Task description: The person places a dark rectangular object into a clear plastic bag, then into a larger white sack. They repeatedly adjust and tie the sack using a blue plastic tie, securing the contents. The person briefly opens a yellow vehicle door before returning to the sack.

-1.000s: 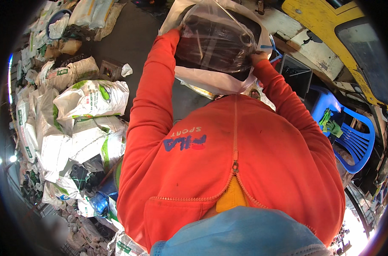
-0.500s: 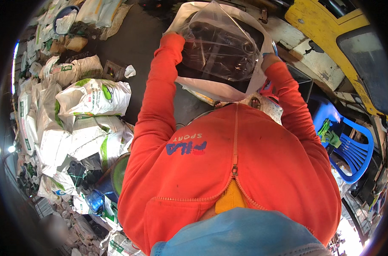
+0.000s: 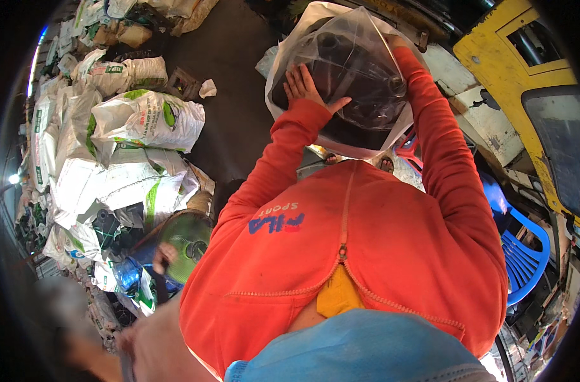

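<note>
Shifted onto the clear plastic bag [image 3: 341,70], the left hand [image 3: 309,89] lies open and flat against its near side, while the right hand's [image 3: 397,43] grip at the far rim cannot be made out.

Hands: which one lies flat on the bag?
The left hand, fingers spread on the clear bag. The right hand grips the bag's far edge.

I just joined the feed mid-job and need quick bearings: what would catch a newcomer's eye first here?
First, the clear plastic bag with a dark rounded thing inside, at top centre; the left hand lies flat against it, while the right hand is hidden behind its far edge. The person's bright orange jacket fills the middle. Left of it lie piled white sacks; right of it stands a blue plastic chair.
</note>
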Demonstrator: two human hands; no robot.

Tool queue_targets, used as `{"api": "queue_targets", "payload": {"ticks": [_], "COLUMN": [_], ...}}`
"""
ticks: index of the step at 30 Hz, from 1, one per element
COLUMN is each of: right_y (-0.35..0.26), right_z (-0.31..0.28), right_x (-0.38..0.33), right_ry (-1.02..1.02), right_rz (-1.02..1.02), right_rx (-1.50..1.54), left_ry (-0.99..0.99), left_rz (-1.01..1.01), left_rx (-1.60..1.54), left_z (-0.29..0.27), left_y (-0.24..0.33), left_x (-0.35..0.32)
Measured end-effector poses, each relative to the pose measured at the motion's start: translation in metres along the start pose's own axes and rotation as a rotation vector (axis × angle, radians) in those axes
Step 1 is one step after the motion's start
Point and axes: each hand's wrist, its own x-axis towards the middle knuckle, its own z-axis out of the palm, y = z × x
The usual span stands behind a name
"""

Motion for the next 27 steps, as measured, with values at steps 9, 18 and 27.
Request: {"api": "queue_targets", "payload": {"ticks": [9, 18, 27], "right_y": [0.030, 0.006, -0.034], "right_z": [-0.007, -0.003, -0.011], "right_x": [0.000, 0.034, 0.030], "right_ry": [0.301, 0.103, 0.101], "right_rz": [-0.034, -0.067, -0.145], "right_rx": [-0.083, 0.099, 0.243], "left_ry": [0.036, 0.001, -0.040], "left_rz": [0.028, 0.038, 0.079], "left_rx": [0.001, 0.022, 0.003], "left_z": [0.010, 0.011, 0.010], "left_y": [-0.011, -0.010, -0.016], "left_x": [-0.003, 0.008, 0.013]}}
